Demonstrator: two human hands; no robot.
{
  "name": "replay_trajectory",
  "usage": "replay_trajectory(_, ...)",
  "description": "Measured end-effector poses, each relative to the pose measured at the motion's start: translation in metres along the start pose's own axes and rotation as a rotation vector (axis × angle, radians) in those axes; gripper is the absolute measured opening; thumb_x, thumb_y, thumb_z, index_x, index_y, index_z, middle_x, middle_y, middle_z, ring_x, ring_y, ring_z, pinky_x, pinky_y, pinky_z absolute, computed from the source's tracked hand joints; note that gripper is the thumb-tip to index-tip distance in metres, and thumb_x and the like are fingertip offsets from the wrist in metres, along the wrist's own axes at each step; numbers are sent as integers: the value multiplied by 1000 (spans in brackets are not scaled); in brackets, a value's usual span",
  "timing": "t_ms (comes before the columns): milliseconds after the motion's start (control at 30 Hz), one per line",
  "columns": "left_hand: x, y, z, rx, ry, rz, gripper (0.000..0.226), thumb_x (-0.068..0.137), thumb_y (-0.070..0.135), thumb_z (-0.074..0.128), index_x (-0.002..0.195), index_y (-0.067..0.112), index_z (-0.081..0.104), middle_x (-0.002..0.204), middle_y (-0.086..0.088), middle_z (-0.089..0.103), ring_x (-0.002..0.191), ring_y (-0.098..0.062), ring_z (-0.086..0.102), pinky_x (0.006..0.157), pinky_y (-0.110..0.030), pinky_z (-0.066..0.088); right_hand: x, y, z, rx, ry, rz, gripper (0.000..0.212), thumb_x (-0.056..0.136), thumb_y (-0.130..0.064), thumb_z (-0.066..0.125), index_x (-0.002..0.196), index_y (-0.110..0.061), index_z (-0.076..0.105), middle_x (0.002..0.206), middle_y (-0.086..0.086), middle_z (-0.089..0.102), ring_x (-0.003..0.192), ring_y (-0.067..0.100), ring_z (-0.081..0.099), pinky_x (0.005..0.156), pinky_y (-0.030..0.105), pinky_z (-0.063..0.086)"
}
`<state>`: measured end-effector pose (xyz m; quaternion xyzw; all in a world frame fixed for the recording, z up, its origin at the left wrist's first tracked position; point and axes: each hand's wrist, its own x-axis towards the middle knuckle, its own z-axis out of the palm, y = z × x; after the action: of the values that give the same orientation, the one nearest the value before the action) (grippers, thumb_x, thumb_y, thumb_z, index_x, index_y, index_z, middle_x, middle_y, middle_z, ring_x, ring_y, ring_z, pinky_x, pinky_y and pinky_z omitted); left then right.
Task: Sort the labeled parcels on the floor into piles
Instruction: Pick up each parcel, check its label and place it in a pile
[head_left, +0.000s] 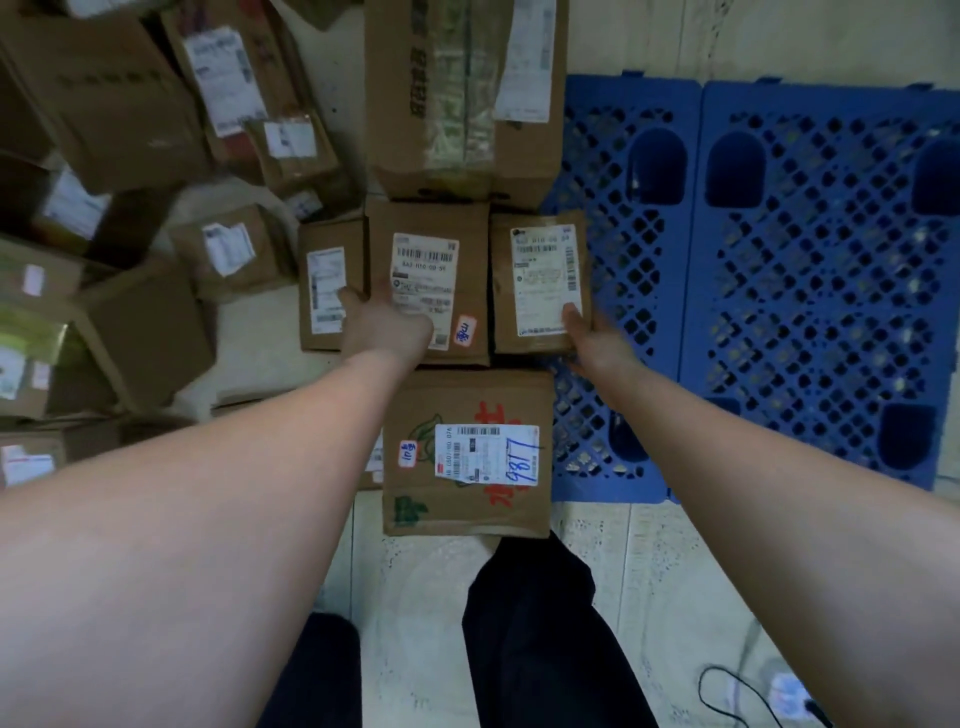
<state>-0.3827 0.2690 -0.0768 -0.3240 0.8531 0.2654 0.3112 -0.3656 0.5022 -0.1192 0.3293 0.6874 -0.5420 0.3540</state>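
Several labeled cardboard parcels lie on the tiled floor. My left hand (385, 323) rests on the middle box (431, 223), fingers spread over its label and reaching the narrow box (328, 286) to its left. My right hand (589, 332) grips the lower right corner of the right box (540, 291), thumb on its white label. This box lies partly on the blue pallet. Nearer to me sits a box with red print and "9817" written on its label (467, 452). A large box (462, 98) stands behind the three.
A blue plastic lattice pallet (810, 280) covers the floor on the right. A jumble of more parcels (130, 208) fills the left side. My dark trouser legs (530, 639) are at the bottom. A black cable (737, 691) lies at lower right.
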Motion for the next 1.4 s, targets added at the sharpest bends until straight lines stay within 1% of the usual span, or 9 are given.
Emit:
replay_trajectory(167,-7,0,-12,-24,-91,-11,55,90,23,50,145,25,42,160,-7,12,135,-35,41,111,-36,33,3,-20,13,-425,129,139,48,105,-32,43,145,-6,39,144,14,50,125,31,53,103,41,45)
replay_trajectory(267,-23,-2,-23,-87,-153,10,49,94,23,49,143,23,47,150,-8,36,128,-31,48,110,-38,38,-12,-52,28,-592,292,176,54,105,-39,35,147,-5,34,145,17,47,125,33,51,99,41,47)
replay_trajectory(400,-66,-28,-47,-156,-143,-7,47,96,25,50,143,26,46,142,-6,50,125,-28,53,104,-46,45,-60,-110,60,-869,660,-426,40,101,-26,37,132,-6,50,130,15,54,114,31,54,81,41,48)
replay_trajectory(500,-90,-69,-67,-212,-156,-193,55,96,24,49,149,21,38,147,-10,46,130,-31,48,107,-44,42,-85,-163,102,-1005,558,-878,42,95,-25,36,128,-7,54,126,16,56,108,34,55,81,43,48)
replay_trajectory(667,-112,-166,-90,-338,-220,-397,36,96,32,50,129,18,56,128,-11,61,115,-32,58,92,-33,46,-94,-209,212,-1036,421,-1047,44,95,-34,40,136,-20,49,135,8,53,118,27,54,93,41,46)
replay_trajectory(867,-68,-280,-81,-469,-227,-592,38,97,23,45,130,9,56,133,-16,58,121,-34,55,97,-34,44,-66,-137,364,-1247,-14,-898,44,99,-38,42,141,-25,44,139,6,50,119,27,53,83,40,48)
replay_trajectory(1033,-5,-366,-24,-677,-224,-710,40,104,24,35,137,6,52,144,-16,50,132,-30,48,105,-31,38,-16,-14,438,-1477,-377,-685,58,100,-36,42,154,-20,26,150,12,36,128,35,43,97,40,44)
replay_trajectory(1200,44,-416,24,-1055,-117,-911,58,94,25,55,146,9,35,137,-15,54,120,-32,54,100,-39,48,28,85,459,-1509,-394,-515,73,96,-30,52,156,-13,15,153,15,25,131,40,34,97,39,42)
replay_trajectory(1400,46,-418,14,-1336,-73,-966,41,88,8,56,128,10,48,107,-22,67,94,-35,68,80,-49,58,31,79,432,-1241,-286,-337,45,97,-26,46,138,-7,48,136,19,41,123,37,44,99,29,38)
